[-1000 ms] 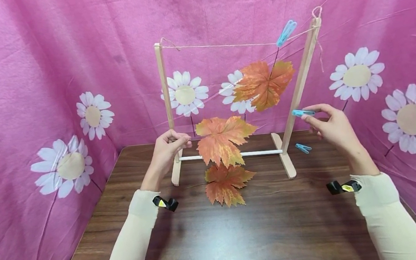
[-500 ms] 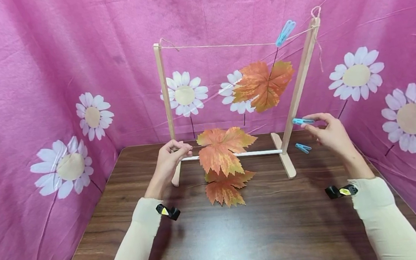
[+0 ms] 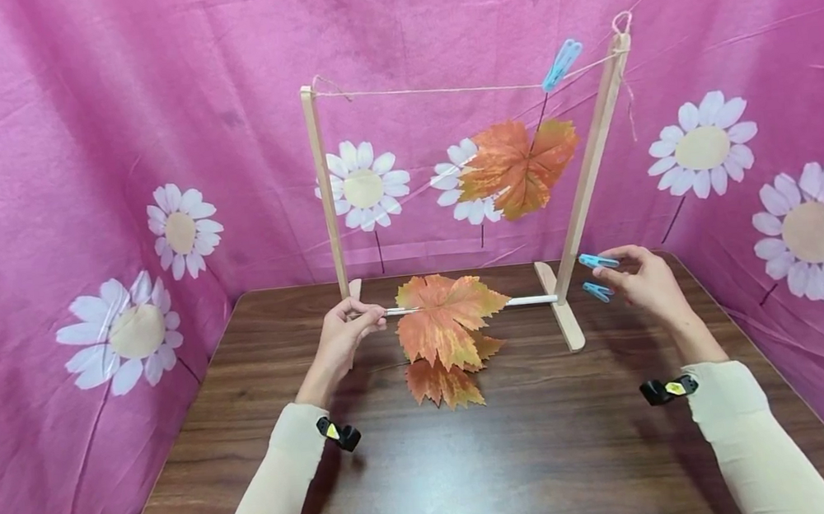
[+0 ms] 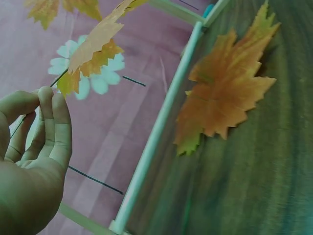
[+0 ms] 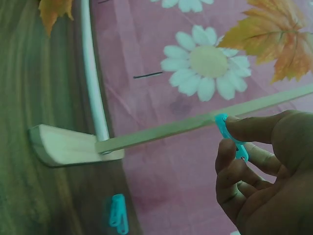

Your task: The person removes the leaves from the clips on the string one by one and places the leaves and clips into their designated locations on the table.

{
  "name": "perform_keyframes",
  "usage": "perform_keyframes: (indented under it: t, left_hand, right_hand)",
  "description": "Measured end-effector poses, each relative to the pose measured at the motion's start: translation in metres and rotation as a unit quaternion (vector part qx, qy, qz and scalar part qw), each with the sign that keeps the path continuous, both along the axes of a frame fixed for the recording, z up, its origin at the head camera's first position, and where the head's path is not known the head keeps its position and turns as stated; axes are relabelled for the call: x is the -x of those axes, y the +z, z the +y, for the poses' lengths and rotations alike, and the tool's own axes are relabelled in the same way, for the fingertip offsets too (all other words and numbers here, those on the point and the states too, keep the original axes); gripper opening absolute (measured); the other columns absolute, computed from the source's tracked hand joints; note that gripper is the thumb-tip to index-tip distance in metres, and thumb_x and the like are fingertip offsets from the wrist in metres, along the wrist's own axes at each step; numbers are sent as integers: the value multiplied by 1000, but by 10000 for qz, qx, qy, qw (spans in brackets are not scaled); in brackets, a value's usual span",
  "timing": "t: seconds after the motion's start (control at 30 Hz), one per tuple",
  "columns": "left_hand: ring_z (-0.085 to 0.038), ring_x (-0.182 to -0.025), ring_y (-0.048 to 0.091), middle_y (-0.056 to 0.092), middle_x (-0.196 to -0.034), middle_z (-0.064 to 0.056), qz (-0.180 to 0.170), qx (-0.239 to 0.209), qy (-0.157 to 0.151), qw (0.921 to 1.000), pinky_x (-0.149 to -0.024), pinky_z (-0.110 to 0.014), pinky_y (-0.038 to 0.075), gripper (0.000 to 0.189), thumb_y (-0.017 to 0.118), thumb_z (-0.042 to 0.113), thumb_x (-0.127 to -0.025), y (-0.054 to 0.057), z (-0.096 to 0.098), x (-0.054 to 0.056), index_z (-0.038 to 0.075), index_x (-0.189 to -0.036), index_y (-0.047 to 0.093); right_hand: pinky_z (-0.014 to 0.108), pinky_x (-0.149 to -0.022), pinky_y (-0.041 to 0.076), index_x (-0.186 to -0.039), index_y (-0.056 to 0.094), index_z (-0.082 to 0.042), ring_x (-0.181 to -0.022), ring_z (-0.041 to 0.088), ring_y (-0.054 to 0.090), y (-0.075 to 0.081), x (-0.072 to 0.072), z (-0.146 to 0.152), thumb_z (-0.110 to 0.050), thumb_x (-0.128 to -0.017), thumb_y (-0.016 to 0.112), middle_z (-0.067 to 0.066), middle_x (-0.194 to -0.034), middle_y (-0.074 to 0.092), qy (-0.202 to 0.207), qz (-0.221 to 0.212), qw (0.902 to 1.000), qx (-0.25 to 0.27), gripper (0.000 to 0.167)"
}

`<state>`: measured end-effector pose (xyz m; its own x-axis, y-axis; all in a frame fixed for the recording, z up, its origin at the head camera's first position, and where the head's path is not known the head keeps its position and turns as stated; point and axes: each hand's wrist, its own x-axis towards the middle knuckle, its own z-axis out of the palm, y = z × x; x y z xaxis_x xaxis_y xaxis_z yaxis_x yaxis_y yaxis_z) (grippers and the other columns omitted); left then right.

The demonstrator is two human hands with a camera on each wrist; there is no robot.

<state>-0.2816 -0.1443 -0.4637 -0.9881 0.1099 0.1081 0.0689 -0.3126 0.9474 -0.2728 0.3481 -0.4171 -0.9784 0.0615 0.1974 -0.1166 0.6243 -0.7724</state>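
My left hand (image 3: pixel 345 331) pinches the thin dark stem of an orange-yellow artificial maple leaf (image 3: pixel 447 316), which it holds up in front of the rack's white crossbar (image 3: pixel 533 300). Behind the fingertips in the left wrist view, that leaf (image 4: pixel 95 46) shows nearly edge-on. On the table lies a second leaf (image 3: pixel 442 384), partly covered by the held one in the head view. My right hand (image 3: pixel 645 282) pinches a blue clothespin (image 3: pixel 597 261) between thumb and fingers, just right of the rack's right post. Another blue clothespin (image 5: pixel 118 214) lies on the table below it.
A wooden rack with a left post (image 3: pixel 324 191) and right post (image 3: pixel 593 169) carries a string (image 3: pixel 433 90) across its top. From the string hangs a third leaf (image 3: pixel 523 168), clipped by a blue clothespin (image 3: pixel 562 65). Pink daisy-printed cloth (image 3: pixel 231 84) surrounds the brown table (image 3: pixel 432 470).
Both hands have moved down: the left lowers its leaf from above the crossbar to overlap it and more of the table leaf; the right brings its clothespin down close to the lying one.
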Motion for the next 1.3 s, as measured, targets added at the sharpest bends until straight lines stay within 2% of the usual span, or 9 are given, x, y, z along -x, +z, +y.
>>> perform_keyframes:
  t: [0.3, 0.47, 0.63, 0.87, 1.1, 1.3]
  left_hand:
    - [-13, -78, 74, 79, -90, -5, -191, 74, -66, 9998, -82, -28, 66, 24, 63, -13, -97, -25, 2, -1, 7, -84, 63]
    - [-12, -77, 74, 78, -88, -4, -281, 171, -47, 9994, -82, -27, 66, 22, 64, -12, -97, -35, 3, -3, 6, -85, 62]
    - [-13, -78, 75, 78, -89, -6, -388, 239, 0, 9990, -83, -27, 66, 20, 65, -12, -97, -41, 3, -5, 5, -87, 61]
    - [-13, -78, 75, 79, -92, -9, -470, 416, 63, 9980, -83, -28, 66, 19, 66, -11, -97, -50, 5, -6, 5, -87, 60]
    - [-13, -77, 75, 79, -95, -15, -646, 551, 175, 9962, -81, -28, 66, 20, 64, -12, -97, -56, 8, -7, 4, -86, 60]
    - [-14, -75, 74, 78, -97, -21, -775, 607, 274, 9948, -78, -29, 66, 19, 65, -13, -96, -58, 10, -7, 3, -86, 60]
  right_hand:
    - [32, -47, 53, -134, 61, 3, -53, 6, 58, -23, 1, 6, -27, -101, 73, 0, -70, 70, -283, -387, 9989, 9, 46]
    - [32, -47, 53, -134, 61, 5, -56, 6, 62, -36, 2, 7, -25, -101, 73, 8, -83, 72, -293, -448, 9985, 72, 46]
    - [30, -46, 52, -133, 62, 4, -55, 9, 64, -49, 4, 10, -25, -100, 75, 10, -90, 71, -365, -487, 9981, -45, 46]
    - [35, -46, 56, -135, 59, 3, -52, 16, 65, -66, 8, 16, -27, -101, 75, 13, -74, 75, -437, -761, 9961, -18, 48]
    - [31, -47, 54, -138, 56, 7, -58, 10, 65, -83, 12, 18, -27, -102, 73, 7, -75, 73, -418, -1019, 9939, -15, 52]
    - [30, -46, 53, -136, 57, 6, -56, 9, 64, -93, 12, 17, -26, -101, 74, 11, -80, 75, -465, -1087, 9929, -95, 51]
